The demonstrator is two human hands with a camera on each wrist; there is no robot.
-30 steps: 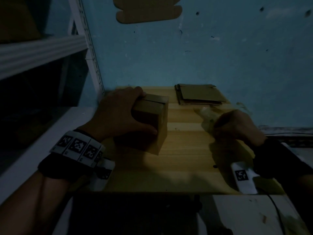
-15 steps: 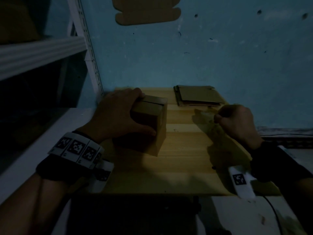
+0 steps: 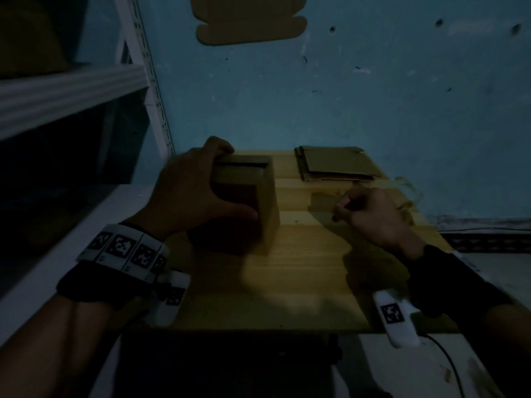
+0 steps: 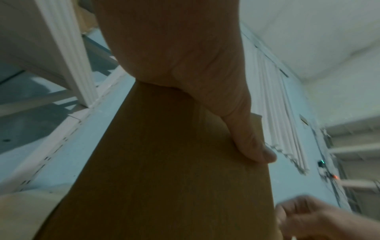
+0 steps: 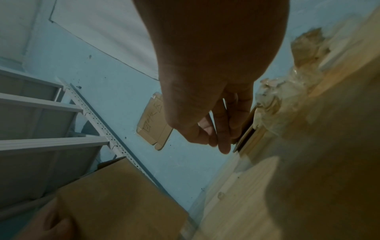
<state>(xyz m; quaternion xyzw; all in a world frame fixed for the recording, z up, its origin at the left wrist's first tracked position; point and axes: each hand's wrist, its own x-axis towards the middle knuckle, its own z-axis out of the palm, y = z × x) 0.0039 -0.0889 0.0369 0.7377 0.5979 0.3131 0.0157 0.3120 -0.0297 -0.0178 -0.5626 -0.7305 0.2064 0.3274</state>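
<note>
A brown cardboard box [image 3: 267, 196] stands on the wooden table [image 3: 301, 277], at its far left. My left hand [image 3: 207, 191] grips it from the left, fingers over the far top edge and thumb along the near side. The left wrist view shows that thumb [image 4: 252, 146] pressed flat on the box [image 4: 174, 162]. My right hand [image 3: 344, 209] hovers over the table to the right of the box. Its fingers [image 5: 224, 138] hang loosely curled and I see nothing in them.
A stack of flat folded cardboard [image 3: 336, 165] lies at the table's far edge, against the blue wall. Crumpled clear plastic [image 3: 408, 193] lies at the far right edge. A white metal shelf rack [image 3: 71, 90] stands on the left. A cardboard cut-out [image 3: 247, 21] hangs on the wall.
My right hand has pulled left and back from the table's right side, leaving the crumpled clear plastic at the right edge. The left hand keeps its grip on the box.
</note>
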